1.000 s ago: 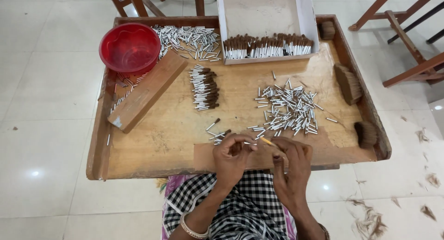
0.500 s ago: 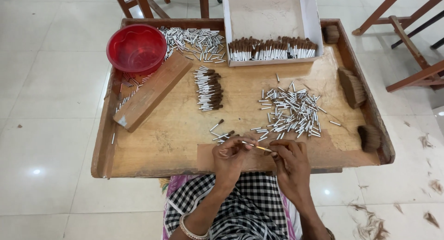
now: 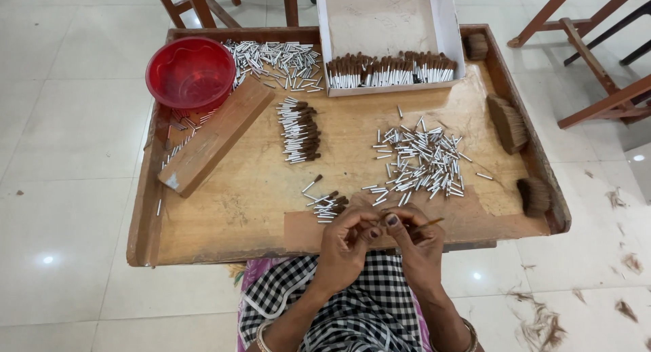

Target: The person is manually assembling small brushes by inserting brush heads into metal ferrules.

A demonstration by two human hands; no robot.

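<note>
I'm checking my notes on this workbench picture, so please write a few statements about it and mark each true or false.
1. The red bowl sits at the tray's far left corner. True.
2. The white box is empty. False: a row of brown-tipped silver tubes lines its near edge.
3. Both hands meet at the near edge of the wooden tray, the left hand beside the right hand. True.
4. The loose silver tubes lie in a neat stack. False: they are scattered.
5. The wooden block stands upright. False: it lies flat, at an angle.
</note>
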